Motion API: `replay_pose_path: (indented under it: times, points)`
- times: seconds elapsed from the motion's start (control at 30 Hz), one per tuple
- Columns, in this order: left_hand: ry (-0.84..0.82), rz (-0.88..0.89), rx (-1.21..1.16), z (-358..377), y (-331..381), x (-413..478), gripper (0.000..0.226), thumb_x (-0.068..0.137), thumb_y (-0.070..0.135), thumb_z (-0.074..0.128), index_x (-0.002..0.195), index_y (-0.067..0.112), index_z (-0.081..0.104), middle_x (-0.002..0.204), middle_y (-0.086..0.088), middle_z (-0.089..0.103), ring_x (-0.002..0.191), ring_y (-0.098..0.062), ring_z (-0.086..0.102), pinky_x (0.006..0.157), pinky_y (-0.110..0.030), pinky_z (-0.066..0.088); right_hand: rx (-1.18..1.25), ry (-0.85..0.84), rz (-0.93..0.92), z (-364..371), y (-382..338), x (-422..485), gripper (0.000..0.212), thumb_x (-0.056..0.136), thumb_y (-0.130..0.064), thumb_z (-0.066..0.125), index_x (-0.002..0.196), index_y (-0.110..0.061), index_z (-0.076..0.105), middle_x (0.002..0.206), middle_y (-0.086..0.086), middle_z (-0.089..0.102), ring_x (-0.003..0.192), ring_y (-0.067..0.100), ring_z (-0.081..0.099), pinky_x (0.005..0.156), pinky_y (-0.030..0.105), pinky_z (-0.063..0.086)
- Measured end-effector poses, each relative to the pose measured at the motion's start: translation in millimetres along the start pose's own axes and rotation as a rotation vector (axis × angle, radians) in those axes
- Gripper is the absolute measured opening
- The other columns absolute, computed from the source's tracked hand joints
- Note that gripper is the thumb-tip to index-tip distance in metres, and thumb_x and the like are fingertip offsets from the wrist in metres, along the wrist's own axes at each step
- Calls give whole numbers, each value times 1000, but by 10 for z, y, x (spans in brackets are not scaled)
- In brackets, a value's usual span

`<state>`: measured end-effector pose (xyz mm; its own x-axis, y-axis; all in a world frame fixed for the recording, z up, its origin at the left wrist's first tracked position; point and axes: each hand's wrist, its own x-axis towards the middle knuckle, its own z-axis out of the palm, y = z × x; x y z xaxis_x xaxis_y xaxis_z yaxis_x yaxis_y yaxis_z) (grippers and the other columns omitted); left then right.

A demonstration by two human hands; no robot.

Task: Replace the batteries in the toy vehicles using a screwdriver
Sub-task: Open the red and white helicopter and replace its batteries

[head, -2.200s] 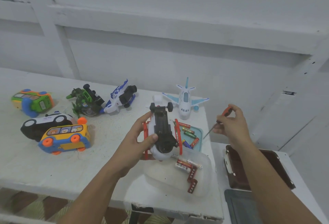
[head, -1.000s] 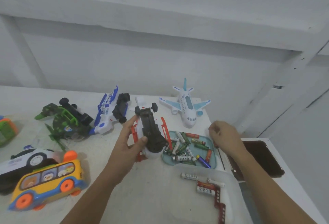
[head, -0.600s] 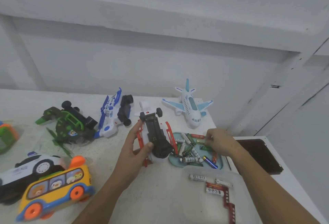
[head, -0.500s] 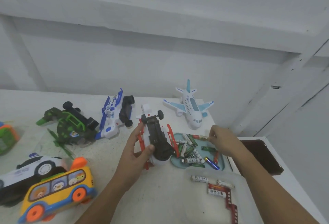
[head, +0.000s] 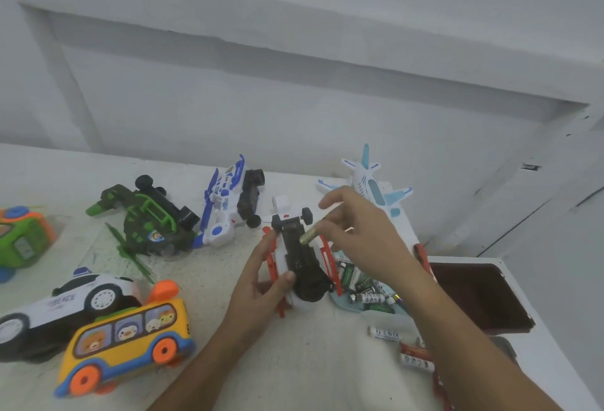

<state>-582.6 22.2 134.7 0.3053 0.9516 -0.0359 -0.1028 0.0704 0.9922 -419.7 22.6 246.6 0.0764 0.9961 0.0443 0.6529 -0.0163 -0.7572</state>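
— Where is the toy that's being worked on?
— In the left hand (head: 258, 289), just over the table (head: 209, 280). It's a red-and-white toy vehicle (head: 302, 263) turned belly-up, with its black underside facing the camera. The thumb is on the near side and the fingers curl round the far side.
— And the right hand (head: 366, 237)?
— It's above the vehicle, with the thumb and fingers pinching a greenish battery (head: 309, 235). The battery's free end is at the black underside (touching or just clear, I can't tell).
— What about containers?
— There are two. A teal tray (head: 359, 309) sits just beside the vehicle, partly under the right forearm, and holds a heap of loose batteries (head: 367, 294), some green and some white. Nearer the camera is a clear plastic tub (head: 353, 355), faint against the table, with a few white batteries (head: 385, 333) and red ones (head: 413, 350) inside.
— And the rest?
— A white-and-blue toy airplane (head: 372, 188) stands behind the right hand. To the left, a blue-and-white toy (head: 228, 211) and a green toy (head: 147, 221) lie tipped over. Nearer, a police car (head: 65, 299) touches a yellow bus (head: 127, 338). A dark brown case (head: 477, 296) lies on a separate white surface to the right.
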Motion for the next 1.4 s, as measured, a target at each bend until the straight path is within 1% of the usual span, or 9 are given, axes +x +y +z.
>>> replay_pose_path:
  times: [0.17,0.3,0.37,0.43,0.5,0.77,0.93,1.07,1.4]
  points:
    - [5,-3,0,-33,-44,15,59,85,33,63,128,62,33,121,45,33,89,-4,72,66,-33,62,-353,-80,-92,172,-137,87,15,94,-27,60,85,-27,48,85,-7,62,80,8,57,69,14,41]
    - [25,9,58,-30,-55,27,60,92,23,62,129,59,30,120,44,28,86,11,67,63,-19,58,-491,-164,-131,229,-211,137,8,99,-30,50,98,-22,51,99,-2,63,92,14,55,74,16,28]
    - [27,11,79,-37,-69,33,59,91,27,62,129,59,30,124,43,28,88,20,60,67,-12,55,-528,-186,-132,257,-210,151,15,99,-32,49,105,-20,56,103,-1,61,94,13,52,79,17,31]
    - [23,5,83,-56,-99,45,59,84,42,62,129,64,32,130,42,31,99,5,64,77,-23,60,-551,-193,-129,298,-160,149,21,99,-33,49,110,-20,61,104,-2,58,93,11,49,85,20,39]
    - [13,9,78,-70,-144,55,60,81,47,63,131,64,35,134,40,33,105,-11,67,79,-36,62,-534,-176,-129,321,-86,142,24,98,-33,49,113,-21,65,102,-5,56,92,9,48,89,23,43]
    - [6,11,4,-78,-187,59,67,84,30,67,139,52,35,137,15,48,89,-19,75,67,-45,63,-419,15,-112,398,50,128,12,93,-23,61,93,-19,72,96,-4,44,94,11,43,78,17,38]
    - [0,9,-13,-97,-235,62,63,87,26,72,133,58,43,141,2,53,88,-24,75,67,-48,62,-259,83,-47,431,101,137,26,83,-15,68,88,-26,46,104,-9,36,95,6,39,69,7,39]
    - [-7,21,-25,-98,-240,61,60,86,22,71,127,59,48,134,10,56,89,-24,75,71,-50,62,66,-32,224,424,130,176,40,85,-19,69,105,-33,37,106,-12,52,91,10,57,77,27,54]
    - [1,-9,-21,-98,-182,55,64,87,6,70,131,47,47,115,28,63,89,-23,75,69,-45,62,-114,-98,264,513,121,263,28,94,-26,60,112,-27,39,103,-6,48,78,8,48,58,11,36]
